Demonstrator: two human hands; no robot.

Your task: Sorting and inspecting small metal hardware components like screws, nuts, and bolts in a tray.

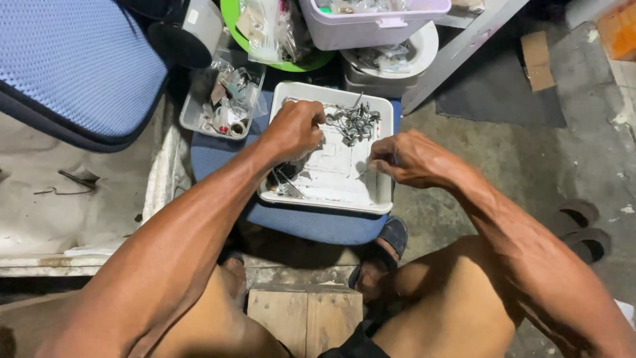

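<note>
A white tray [371,192] rests on a blue stool [311,225]. The left hand [295,129] reaches in, fingers curled over the pile of metal screws [354,122]. The right hand [407,159] pinches one small metal piece [363,174] at the tray's edge.

The shallow white rectangular tray [381,192] on the blue cushioned seat [311,225] leaves open floor across its middle and near edge, between the left hand [295,129] and the right hand [404,159]. A heap of small grey metal parts [354,122] blocks the tray's far right corner; more loose pieces sit at the near left corner under the left wrist. Just left of the tray, a clear plastic box of mixed hardware [222,106] crowds that side. Beyond the far rim, a lilac plastic tub [371,26], a green round dish [298,63] and a white bowl [411,56] close off the way forward. To the right, bare concrete floor [503,159] lies open past the tray.
</note>
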